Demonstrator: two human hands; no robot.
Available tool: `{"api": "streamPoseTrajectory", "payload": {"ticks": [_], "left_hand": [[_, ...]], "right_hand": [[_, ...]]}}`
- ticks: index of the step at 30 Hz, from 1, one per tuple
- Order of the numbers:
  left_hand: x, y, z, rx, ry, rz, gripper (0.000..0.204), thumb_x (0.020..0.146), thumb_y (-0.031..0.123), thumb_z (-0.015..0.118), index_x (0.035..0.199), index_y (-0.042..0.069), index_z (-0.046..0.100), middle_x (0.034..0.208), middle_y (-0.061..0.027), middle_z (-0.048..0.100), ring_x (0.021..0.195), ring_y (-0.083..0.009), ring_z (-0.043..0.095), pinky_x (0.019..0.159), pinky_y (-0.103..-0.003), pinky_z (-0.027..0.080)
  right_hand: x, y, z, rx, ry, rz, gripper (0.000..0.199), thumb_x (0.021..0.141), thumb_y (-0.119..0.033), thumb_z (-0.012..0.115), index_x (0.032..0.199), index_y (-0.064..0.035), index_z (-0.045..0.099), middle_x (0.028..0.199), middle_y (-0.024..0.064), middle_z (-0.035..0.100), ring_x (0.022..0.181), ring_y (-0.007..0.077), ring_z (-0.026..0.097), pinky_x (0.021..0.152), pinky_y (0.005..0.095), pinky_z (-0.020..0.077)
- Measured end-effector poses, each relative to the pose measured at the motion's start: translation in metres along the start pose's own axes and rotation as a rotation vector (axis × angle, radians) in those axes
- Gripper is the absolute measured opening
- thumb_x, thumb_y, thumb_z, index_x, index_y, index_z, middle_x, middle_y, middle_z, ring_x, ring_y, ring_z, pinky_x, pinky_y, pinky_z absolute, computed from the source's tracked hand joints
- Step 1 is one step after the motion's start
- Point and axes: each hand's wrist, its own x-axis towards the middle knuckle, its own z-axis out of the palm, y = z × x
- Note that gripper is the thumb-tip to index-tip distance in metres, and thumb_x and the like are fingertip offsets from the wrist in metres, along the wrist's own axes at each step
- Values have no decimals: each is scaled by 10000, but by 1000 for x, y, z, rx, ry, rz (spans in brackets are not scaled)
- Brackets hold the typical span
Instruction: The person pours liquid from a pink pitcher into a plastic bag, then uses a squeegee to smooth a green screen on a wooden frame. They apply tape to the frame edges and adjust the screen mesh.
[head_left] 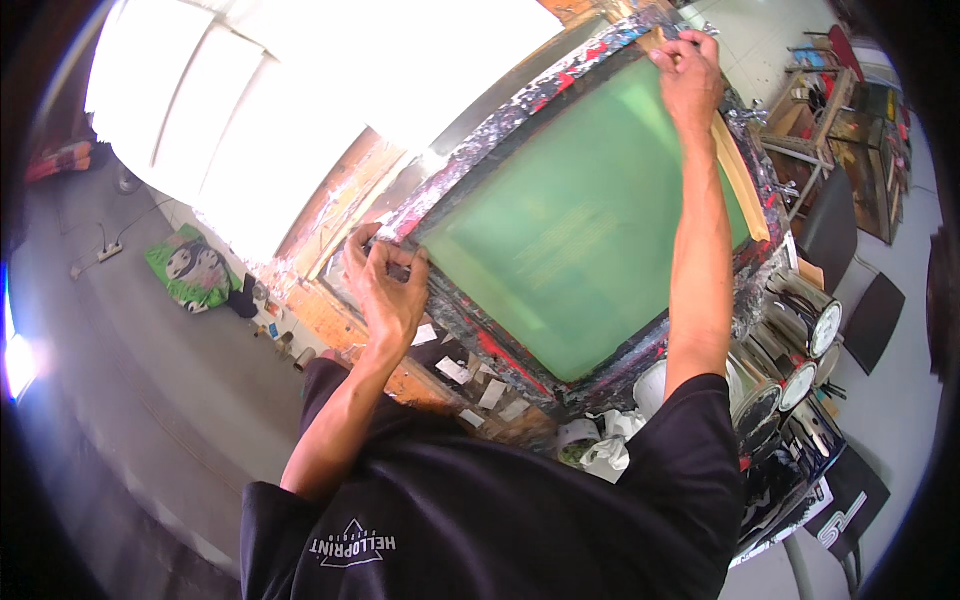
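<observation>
In front of me lies a screen-printing frame (pixel 490 350) with a green mesh (pixel 570 230), its border smeared with dark, red and white ink. At its far right corner my right hand (pixel 690 85) is closed, fingertips at a short piece of tan tape (pixel 652 40). A longer strip of tan tape (pixel 742 185) runs along the right side, beside my right forearm. My left hand (pixel 385 285) is at the frame's left corner, fingers curled and thumb drawn in. What its fingertips hold, if anything, I cannot make out.
Glaringly bright white sheets or panels (pixel 290 100) stand beyond the frame. Several ink cans (pixel 800 310) are at the right, near crumpled white paper (pixel 615 445). A wooden stool (pixel 805 120) stands at the far right. A green printed cloth (pixel 190 268) lies on the left floor.
</observation>
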Motion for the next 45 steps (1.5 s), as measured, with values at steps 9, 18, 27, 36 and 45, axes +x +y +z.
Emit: {"api": "streamPoseTrajectory", "payload": {"ticks": [9,18,27,36,45], "left_hand": [[0,1,-3,-20,-25,-41,246,747,94,829,732,34,591,1313,-189,552,1294,-368,476,1120,-522,310],[1,1,-3,-27,-41,-39,245,754,105,823,736,33,590,1318,-190,549,1302,-363,470,1125,-529,291],[1,-2,-2,-33,-31,-24,237,744,105,831,728,38,604,1313,-177,551,1301,-357,470,1113,-532,287],[1,-4,-1,-11,-37,-38,228,745,119,833,727,50,616,1315,-168,551,1295,-352,470,1102,-522,298],[1,-3,-1,-23,-35,-49,234,735,103,830,729,50,602,1314,-170,554,1302,-354,466,1108,-529,298]], "right_hand": [[-1,-6,1,14,-19,35,150,804,-217,834,843,-129,720,1187,-24,602,718,224,659,703,428,510],[-1,-8,0,16,-9,26,151,790,-188,839,832,-117,712,1188,-14,595,706,233,657,704,436,509],[0,-7,0,28,-21,33,149,796,-175,833,840,-114,705,1195,-12,595,714,234,665,689,428,509],[2,-7,-2,17,-51,31,142,825,-189,812,876,-102,711,1196,-4,604,739,227,666,691,416,509],[5,-2,-4,-5,-95,15,149,859,-209,783,898,-97,692,1224,-7,604,904,283,680,764,451,525]]}}
